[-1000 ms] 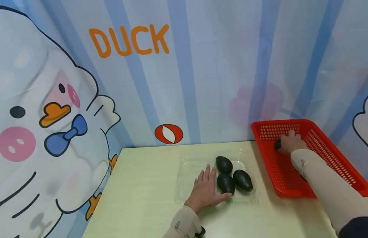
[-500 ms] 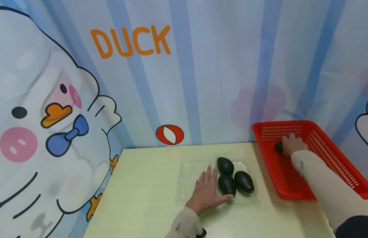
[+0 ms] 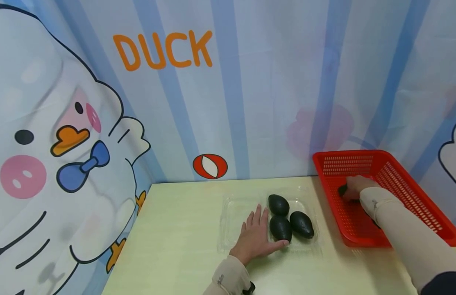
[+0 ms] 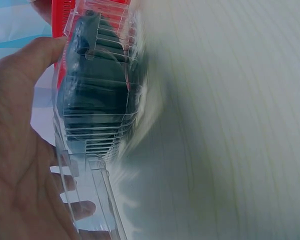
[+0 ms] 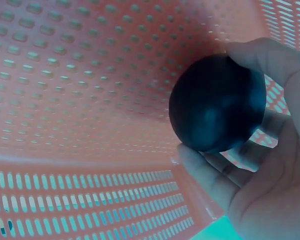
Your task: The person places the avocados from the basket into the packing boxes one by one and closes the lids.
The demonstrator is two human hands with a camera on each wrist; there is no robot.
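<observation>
Inside the red plastic basket [image 3: 351, 241], my right hand [image 3: 360, 186] has its thumb and fingers curled round a dark avocado [image 5: 217, 102]. In the head view that avocado is mostly behind the hand. My left hand [image 3: 252, 241] lies with straight, spread fingers along the middle of a clear plastic clamshell box [image 3: 231, 217], its thumb at the near edge. Three dark avocados [image 3: 302, 224] sit together in the right half of the box. From the left wrist view, the box's ribbed side wall [image 4: 97, 120] shows avocados behind it, with the left thumb touching the rim.
The basket stands at the right of the pale table [image 3: 169, 229], against a printed curtain [image 3: 264, 102]. Part of another dark thing [image 3: 375, 223] peeks out beside the right sleeve in the basket. Bare tabletop extends left of the box.
My right hand has turned and drawn its fingers in round the avocado within the basket. My left hand and the three boxed avocados stay in place.
</observation>
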